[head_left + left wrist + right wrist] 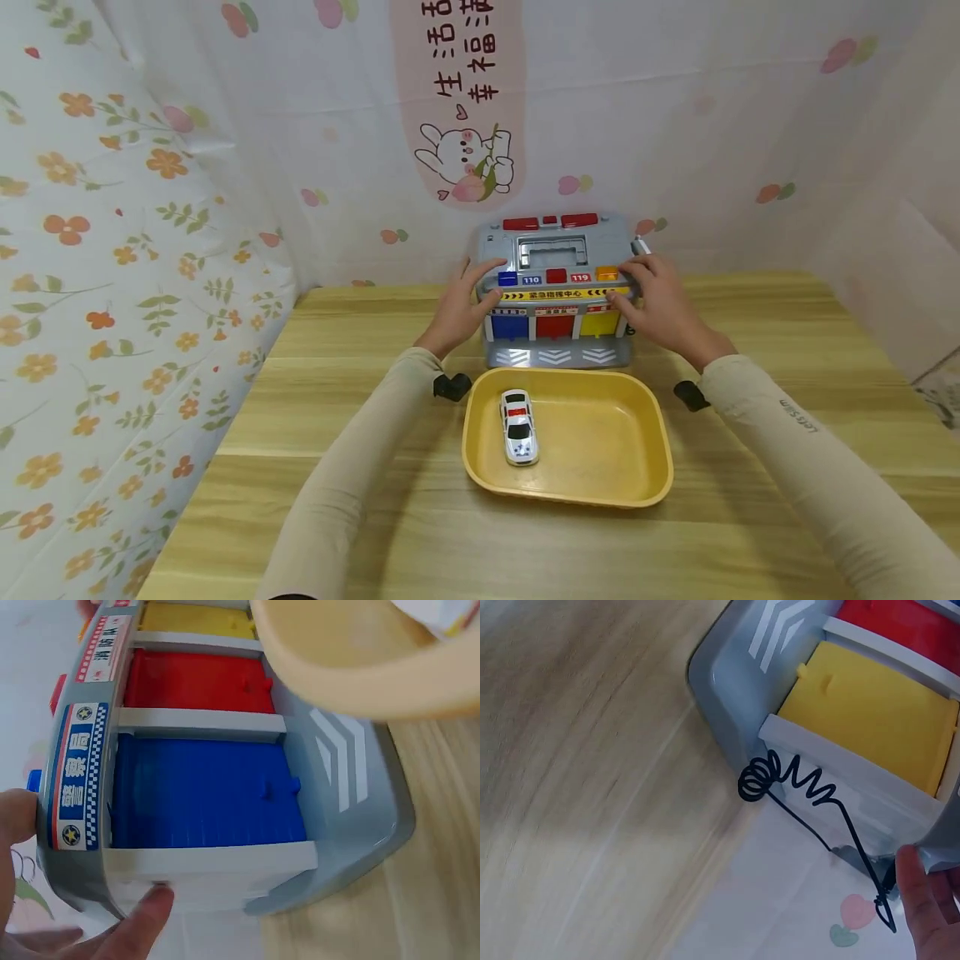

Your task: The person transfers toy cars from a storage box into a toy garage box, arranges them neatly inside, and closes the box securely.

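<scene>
A grey toy emergency garage (pixel 555 293) stands at the back of the table, between both hands. It has blue (pixel 210 791), red (pixel 199 682) and yellow (pixel 870 712) doors, all down. At its left end, my left hand (pixel 461 308) grips the upper corner; one finger lies along the white side wall in the left wrist view. My right hand (pixel 663 304) holds the opposite upper corner, its fingers partly cut off in the right wrist view. A black coiled cord (pixel 844 817) hangs at that end.
Right in front of the garage's ramp sits a yellow tray (pixel 592 442). A white toy police car (pixel 519 429) with a red roof light lies in its left part. The wooden table (pixel 360 358) ends behind at a printed cloth backdrop (pixel 300 108).
</scene>
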The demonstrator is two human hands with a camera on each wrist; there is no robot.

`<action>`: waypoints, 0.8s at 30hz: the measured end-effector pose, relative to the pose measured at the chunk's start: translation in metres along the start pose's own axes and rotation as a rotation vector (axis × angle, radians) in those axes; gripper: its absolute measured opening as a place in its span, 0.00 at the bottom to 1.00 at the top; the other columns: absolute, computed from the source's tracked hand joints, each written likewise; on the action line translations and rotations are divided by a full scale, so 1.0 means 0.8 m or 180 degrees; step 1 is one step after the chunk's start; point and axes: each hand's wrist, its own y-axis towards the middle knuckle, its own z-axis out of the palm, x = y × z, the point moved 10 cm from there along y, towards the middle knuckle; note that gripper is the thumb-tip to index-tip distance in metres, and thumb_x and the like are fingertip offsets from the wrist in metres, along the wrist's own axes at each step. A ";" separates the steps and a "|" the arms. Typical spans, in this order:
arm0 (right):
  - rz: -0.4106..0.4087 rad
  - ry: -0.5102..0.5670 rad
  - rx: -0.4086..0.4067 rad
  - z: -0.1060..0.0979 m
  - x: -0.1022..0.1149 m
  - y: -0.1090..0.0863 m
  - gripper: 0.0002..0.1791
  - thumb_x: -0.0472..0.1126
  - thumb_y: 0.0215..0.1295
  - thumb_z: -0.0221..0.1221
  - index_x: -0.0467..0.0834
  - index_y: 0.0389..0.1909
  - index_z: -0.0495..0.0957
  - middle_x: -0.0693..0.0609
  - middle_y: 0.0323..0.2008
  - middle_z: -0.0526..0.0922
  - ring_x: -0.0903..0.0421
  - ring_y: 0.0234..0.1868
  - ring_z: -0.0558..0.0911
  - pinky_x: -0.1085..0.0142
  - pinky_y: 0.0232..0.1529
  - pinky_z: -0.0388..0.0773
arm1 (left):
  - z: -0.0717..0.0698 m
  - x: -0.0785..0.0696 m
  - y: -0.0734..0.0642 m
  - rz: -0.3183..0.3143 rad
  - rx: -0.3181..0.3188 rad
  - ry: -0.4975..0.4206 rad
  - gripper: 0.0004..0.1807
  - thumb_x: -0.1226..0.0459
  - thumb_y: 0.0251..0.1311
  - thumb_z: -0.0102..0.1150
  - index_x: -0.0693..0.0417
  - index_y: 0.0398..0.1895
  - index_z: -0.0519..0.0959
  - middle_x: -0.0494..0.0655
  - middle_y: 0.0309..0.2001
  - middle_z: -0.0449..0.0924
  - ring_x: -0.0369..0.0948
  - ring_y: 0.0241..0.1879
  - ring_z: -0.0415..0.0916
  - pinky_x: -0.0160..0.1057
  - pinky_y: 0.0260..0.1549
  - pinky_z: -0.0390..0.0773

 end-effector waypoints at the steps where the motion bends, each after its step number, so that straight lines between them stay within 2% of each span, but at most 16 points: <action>1: -0.0011 0.0013 -0.0019 0.000 0.000 0.000 0.27 0.41 0.68 0.61 0.28 0.61 0.71 0.31 0.61 0.68 0.35 0.60 0.64 0.41 0.57 0.70 | -0.003 -0.005 0.000 0.0116 -0.0058 0.0045 0.25 0.57 0.73 0.54 0.32 0.71 0.68 0.53 0.80 0.51 0.55 0.81 0.44 0.70 0.71 0.56; 4: -0.0052 0.0048 -0.0076 0.001 0.000 -0.001 0.26 0.41 0.68 0.61 0.28 0.61 0.72 0.31 0.60 0.69 0.35 0.59 0.65 0.42 0.55 0.69 | -0.008 -0.016 -0.001 0.0356 -0.0178 0.0137 0.23 0.61 0.72 0.56 0.37 0.68 0.73 0.55 0.79 0.53 0.55 0.80 0.49 0.69 0.70 0.61; 6: -0.0045 0.0066 -0.0100 0.000 0.000 -0.001 0.26 0.41 0.67 0.61 0.28 0.60 0.72 0.31 0.59 0.70 0.35 0.58 0.65 0.42 0.54 0.69 | -0.009 -0.016 -0.002 0.0383 -0.0211 0.0103 0.20 0.61 0.71 0.57 0.40 0.64 0.76 0.55 0.78 0.55 0.55 0.79 0.51 0.68 0.71 0.61; 11: -0.0020 0.0050 -0.0120 -0.004 -0.003 -0.001 0.25 0.40 0.68 0.61 0.27 0.59 0.72 0.31 0.59 0.69 0.35 0.58 0.64 0.43 0.53 0.69 | -0.008 -0.013 -0.002 0.0310 -0.0223 -0.0031 0.15 0.60 0.71 0.58 0.42 0.57 0.82 0.53 0.79 0.55 0.53 0.80 0.51 0.66 0.73 0.59; 18: -0.0068 0.0045 -0.0138 -0.006 0.000 0.002 0.25 0.40 0.67 0.62 0.26 0.58 0.72 0.31 0.58 0.69 0.35 0.58 0.64 0.42 0.55 0.68 | -0.008 -0.012 0.000 0.0319 -0.0145 -0.0090 0.15 0.62 0.72 0.56 0.43 0.58 0.83 0.53 0.80 0.54 0.51 0.81 0.48 0.64 0.74 0.58; 24: -0.0070 0.0111 -0.0154 -0.003 -0.001 0.003 0.25 0.39 0.66 0.62 0.26 0.57 0.72 0.31 0.58 0.70 0.35 0.58 0.64 0.43 0.54 0.68 | -0.008 -0.009 -0.002 0.0177 -0.0026 -0.0102 0.16 0.62 0.72 0.55 0.42 0.59 0.82 0.53 0.81 0.50 0.54 0.80 0.48 0.62 0.74 0.58</action>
